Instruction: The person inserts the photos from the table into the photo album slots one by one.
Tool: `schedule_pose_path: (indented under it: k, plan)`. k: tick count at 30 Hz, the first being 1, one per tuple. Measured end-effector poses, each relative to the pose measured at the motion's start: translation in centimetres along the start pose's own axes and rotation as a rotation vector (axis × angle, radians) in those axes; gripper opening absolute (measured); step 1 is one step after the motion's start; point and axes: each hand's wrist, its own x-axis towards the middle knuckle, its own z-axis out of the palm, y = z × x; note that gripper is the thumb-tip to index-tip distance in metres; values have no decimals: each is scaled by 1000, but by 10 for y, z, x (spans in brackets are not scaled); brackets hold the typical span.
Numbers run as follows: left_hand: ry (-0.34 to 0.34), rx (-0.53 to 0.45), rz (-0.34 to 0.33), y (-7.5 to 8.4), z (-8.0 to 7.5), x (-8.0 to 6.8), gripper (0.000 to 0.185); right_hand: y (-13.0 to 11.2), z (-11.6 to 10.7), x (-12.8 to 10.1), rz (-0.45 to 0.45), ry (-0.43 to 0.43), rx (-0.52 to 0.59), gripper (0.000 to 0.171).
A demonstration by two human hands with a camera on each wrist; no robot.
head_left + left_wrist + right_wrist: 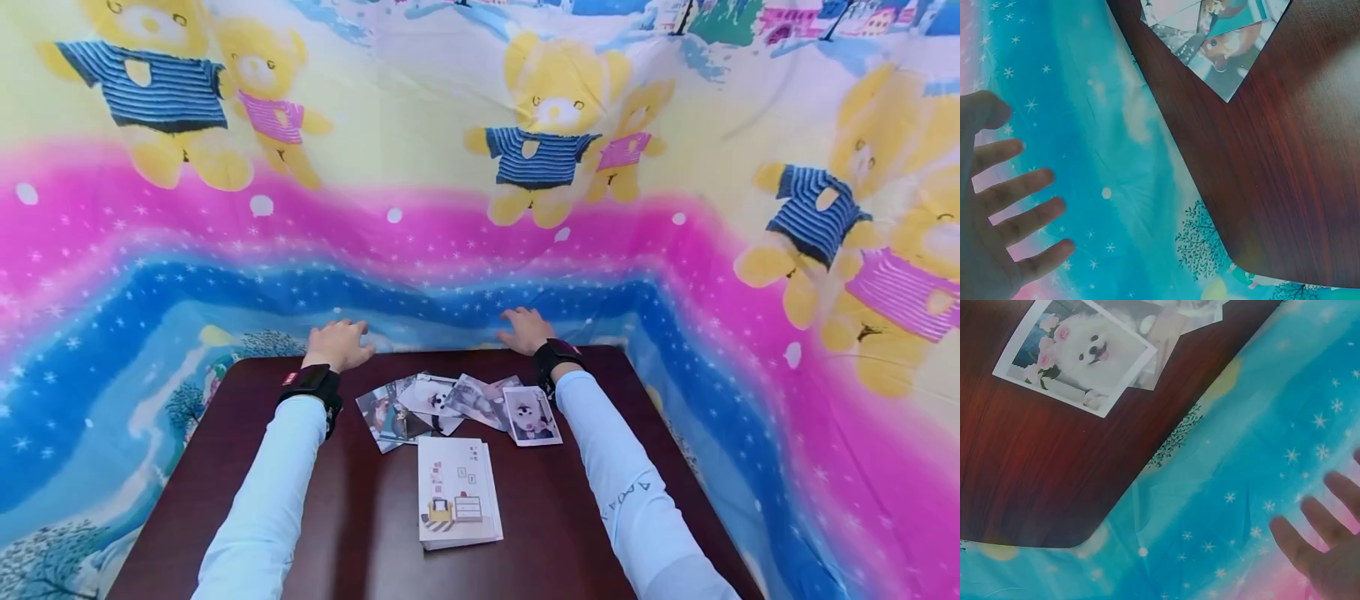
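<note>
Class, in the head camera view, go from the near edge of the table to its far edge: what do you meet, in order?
White booklet → spread of photos → the two hands at the far edge, left hand and right hand, both with fingers spread → printed backdrop cloth.

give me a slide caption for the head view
Both hands, left hand and right hand, rest open at the table's far edge, behind scattered photos and a booklet.
</note>
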Motion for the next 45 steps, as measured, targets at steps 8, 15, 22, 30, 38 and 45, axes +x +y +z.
schedule_pose_path:
  k: [8, 15, 22, 30, 38, 45]
  plan:
    - [-56, -31, 6, -2, 6, -4, 45, 16, 7, -10, -47, -37, 36, 42]
    - [1, -40, 66, -13, 31, -14, 37, 24, 27, -21, -198, 71, 152, 33]
    - [112, -56, 202, 1, 91, -31, 39, 32, 93, -54, -325, 66, 275, 29]
    - [201, -216, 425, 34, 173, -85, 44, 31, 175, -75, -359, 20, 381, 31]
    - [302, -354, 516, 53, 229, -136, 41, 22, 217, -69, -319, -43, 327, 46]
    - [429, -429, 480, 70, 242, -152, 43, 17, 227, -64, -289, 9, 386, 33]
